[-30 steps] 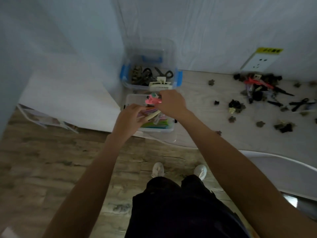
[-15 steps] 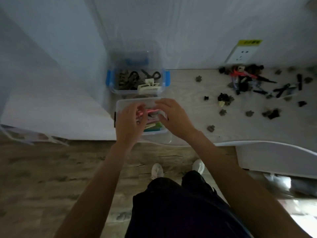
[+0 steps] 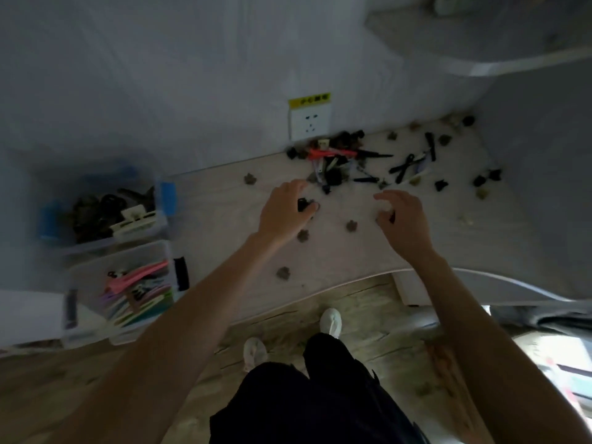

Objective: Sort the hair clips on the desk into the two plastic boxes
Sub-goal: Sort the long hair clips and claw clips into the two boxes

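Two boxes (image 3: 105, 219) at the desk's (image 3: 224, 219) left end — loose clips (image 3: 333, 161) heaped by the back wall

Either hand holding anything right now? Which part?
Left hand pinches a small black claw clip; which part, unclear. Right hand: cannot tell.

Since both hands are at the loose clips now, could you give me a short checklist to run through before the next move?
1. Left hand holds the small black clip: ok, fingers curl round it.
2. Right hand has a clip: cannot tell, something dark at the fingertips.
3. Far box, with dark clips, is open: ok.
4. Near box, with coloured clips, is open: ok.
5. Desk is sorted: not ok, the pile remains.
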`<state>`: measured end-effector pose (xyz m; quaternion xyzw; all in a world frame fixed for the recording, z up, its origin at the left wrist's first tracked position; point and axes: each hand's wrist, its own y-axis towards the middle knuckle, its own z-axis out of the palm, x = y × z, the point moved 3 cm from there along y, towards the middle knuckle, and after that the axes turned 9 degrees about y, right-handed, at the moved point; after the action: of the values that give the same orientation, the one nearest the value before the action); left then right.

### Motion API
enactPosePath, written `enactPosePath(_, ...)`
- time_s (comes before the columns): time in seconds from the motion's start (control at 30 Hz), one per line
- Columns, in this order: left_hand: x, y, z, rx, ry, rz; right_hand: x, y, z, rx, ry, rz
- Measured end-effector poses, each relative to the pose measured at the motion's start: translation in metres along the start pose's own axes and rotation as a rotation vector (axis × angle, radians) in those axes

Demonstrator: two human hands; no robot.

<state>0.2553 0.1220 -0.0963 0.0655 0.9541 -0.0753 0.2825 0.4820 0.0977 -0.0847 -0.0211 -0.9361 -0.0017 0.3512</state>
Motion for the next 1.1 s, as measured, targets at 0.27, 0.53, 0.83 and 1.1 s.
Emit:
enactPosePath(0.27, -0.019, 0.073, 0.041, -0.005, 0.242, -0.073, -0.04, 0.088, 0.012, 0.189, -0.099, -0.115)
enactPosePath(0.53, 0.006, 0.068, 0.04, -0.018, 0.336, -0.111, -0.042, 0.11, 0.043, 0.346, -0.199, -0.189)
enactPosePath(0.83, -0.003, 0.09, 0.038, 0.042, 0.303, -0.226, -0.047, 0.11, 0.031, 0.319, -0.256, -0.127)
enactPosePath(1.1, 0.007, 0.09, 0.036, 0.1, 0.289, -0.265, -0.046, 0.115, 0.028, 0.276, -0.371, -0.166)
